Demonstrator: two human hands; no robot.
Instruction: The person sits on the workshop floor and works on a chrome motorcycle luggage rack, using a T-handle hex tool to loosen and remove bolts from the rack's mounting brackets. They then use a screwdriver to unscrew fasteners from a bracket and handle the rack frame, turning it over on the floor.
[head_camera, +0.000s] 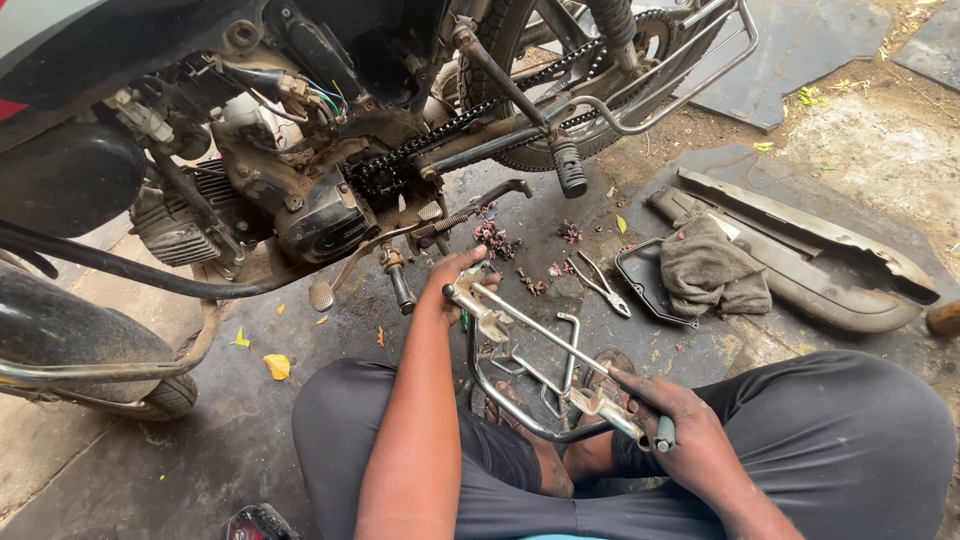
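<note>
Motorcycle (300, 150) on floor (150, 440), top left, chain (470, 110) exposed. Left hand (455, 285) closed around far end of metal frame (530, 360), near footpeg (400, 290). Frame spans lap, above sandalled feet. Right hand (680, 440) gripping near end, fingers curled round it. Pliers (603, 285) on floor beyond frame. Black tray (640, 275), grey rag (710, 270), chain cover (810, 260) toward right edge.

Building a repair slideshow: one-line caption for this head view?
Seated by a motorcycle, left hand and right hand grip a metal frame.
</note>
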